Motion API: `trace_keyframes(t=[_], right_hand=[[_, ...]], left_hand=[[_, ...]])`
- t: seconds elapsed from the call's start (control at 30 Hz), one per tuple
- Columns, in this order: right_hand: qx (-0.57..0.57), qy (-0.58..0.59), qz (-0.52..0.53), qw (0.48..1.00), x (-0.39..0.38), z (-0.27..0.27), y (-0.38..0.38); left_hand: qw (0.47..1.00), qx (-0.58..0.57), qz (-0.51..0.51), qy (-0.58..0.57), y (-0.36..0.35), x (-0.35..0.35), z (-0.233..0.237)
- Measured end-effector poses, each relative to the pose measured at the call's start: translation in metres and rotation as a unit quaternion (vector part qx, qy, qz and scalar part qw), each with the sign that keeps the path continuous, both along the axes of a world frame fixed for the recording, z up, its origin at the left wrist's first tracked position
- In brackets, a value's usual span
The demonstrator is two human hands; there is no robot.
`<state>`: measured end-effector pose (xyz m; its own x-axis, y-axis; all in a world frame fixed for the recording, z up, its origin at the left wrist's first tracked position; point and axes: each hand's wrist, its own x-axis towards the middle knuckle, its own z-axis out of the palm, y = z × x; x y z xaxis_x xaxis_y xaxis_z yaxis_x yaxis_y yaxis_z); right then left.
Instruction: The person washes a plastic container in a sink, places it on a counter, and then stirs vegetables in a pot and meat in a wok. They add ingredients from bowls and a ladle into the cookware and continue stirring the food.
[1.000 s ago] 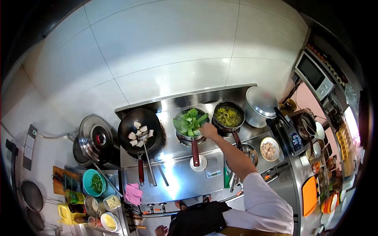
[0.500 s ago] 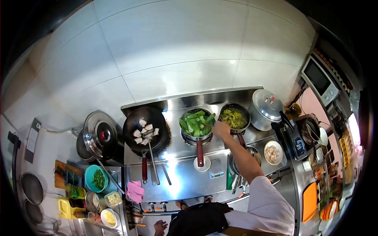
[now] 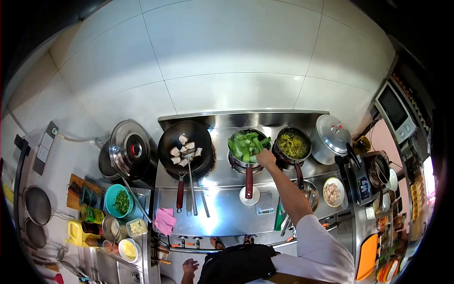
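My right hand is over the right front edge of the middle pan, which holds green leafy vegetables. Its fingers are closed at the leaves; what they grip is too small to tell. My left hand hangs low beside the black apron, fingers apart and holding nothing. On the left burner, a black wok contains pale chunks and a long-handled spatula. To the right stands a pan of yellow-green vegetables.
A lidded silver pot stands right of the pans, with a bowl of pale pieces in front. At left are a large lidded pot, a teal bowl of chopped greens and a pink cloth. A microwave is far right.
The camera view has shifted, so the stove appears farther right. Relative to the middle pan, my right hand has moved left and closer over the greens, whose leaves have changed position.
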<state>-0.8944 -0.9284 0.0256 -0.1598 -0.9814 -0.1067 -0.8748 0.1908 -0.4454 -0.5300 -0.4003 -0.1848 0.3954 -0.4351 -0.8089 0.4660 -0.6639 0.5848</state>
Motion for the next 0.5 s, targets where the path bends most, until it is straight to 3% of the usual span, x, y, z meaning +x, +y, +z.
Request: trace_keyframes(t=[0.2,0.37,0.5], right_hand=[[0.035,-0.033,0.127,0.991,-0.033,0.003,-0.001],[0.011,0.085,0.064,0.994,-0.044,0.086,0.037],[-0.050,0.091,0.019,0.994,-0.042,0.091,0.035]], left_hand=[[0.999,0.029,-0.032,0.002,-0.011,0.002,0.006],[0.998,0.063,0.000,0.018,-0.001,0.012,0.001],[0.997,0.069,0.025,0.037,0.013,0.009,-0.005]])
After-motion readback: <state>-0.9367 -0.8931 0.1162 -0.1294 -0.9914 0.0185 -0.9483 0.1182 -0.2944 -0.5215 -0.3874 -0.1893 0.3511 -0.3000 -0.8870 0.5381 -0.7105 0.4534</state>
